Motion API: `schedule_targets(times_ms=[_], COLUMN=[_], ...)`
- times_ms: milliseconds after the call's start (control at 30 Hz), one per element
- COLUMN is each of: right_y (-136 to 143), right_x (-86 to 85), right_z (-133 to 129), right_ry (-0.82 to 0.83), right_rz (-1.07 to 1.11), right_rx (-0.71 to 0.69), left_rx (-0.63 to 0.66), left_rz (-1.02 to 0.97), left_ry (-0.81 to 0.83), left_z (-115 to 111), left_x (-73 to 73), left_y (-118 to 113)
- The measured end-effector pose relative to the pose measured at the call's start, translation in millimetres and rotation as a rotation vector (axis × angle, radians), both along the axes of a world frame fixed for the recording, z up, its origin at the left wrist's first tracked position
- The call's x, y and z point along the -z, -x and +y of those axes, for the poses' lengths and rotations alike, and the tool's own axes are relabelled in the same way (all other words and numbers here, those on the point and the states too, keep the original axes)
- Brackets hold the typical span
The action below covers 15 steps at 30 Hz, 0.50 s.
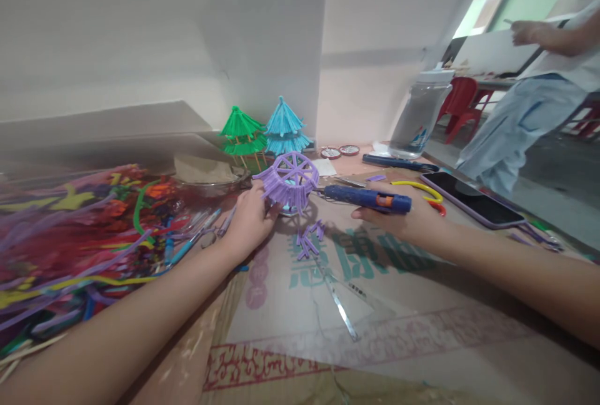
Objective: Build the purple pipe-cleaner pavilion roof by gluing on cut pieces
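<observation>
My left hand (253, 219) grips the left side of a purple pipe-cleaner roof (291, 183), a spoked ring with a fringe of short strips. In my right hand (398, 220) is a blue hot glue gun (368, 197), its nozzle pointing left close to the roof's right edge; whether they touch I cannot tell. Short cut purple pipe-cleaner pieces (310, 239) lie below on the printed cardboard (389, 311). A slim metal tool (344, 314), perhaps tweezers, lies nearer me. Behind stand a green tiered pavilion (242, 133) and a light blue one (285, 127).
Colourful pipe cleaners (84, 230) heap up on the left. On the right are a phone (473, 199), a dark blue long tool (398, 162) and a clear water bottle (419, 117). White panels (159, 36) rise behind. A person (539, 80) stands beyond the table at right.
</observation>
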State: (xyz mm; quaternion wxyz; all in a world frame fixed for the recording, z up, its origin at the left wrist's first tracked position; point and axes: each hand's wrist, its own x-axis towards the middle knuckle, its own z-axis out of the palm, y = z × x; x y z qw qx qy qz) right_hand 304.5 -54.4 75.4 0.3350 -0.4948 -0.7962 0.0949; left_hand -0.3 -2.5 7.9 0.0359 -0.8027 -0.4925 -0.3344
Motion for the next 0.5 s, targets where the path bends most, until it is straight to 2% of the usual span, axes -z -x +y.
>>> schedule_targets(times_ms=[133, 267, 500], right_y=[-0.2, 1.2, 1.9], right_x=[-1.0, -4.8, -6.3], right_z=[-0.6, -1.5, -2.3], right_ry=[-0.028, 0.021, -0.015], right_rz=[0.001, -0.005, 0.025], right_rx=[-0.013, 0.001, -0.037], left_rx=[-0.011, -0.032, -0.008], left_rz=[0.028, 0.045, 0.051], left_ry=[0.005, 0.008, -0.02], left_z=[-2.1, -3.3, -2.2], left_x=[-3.9, -6.5, -4.7], left_y=[-1.4, -2.6, -1.2])
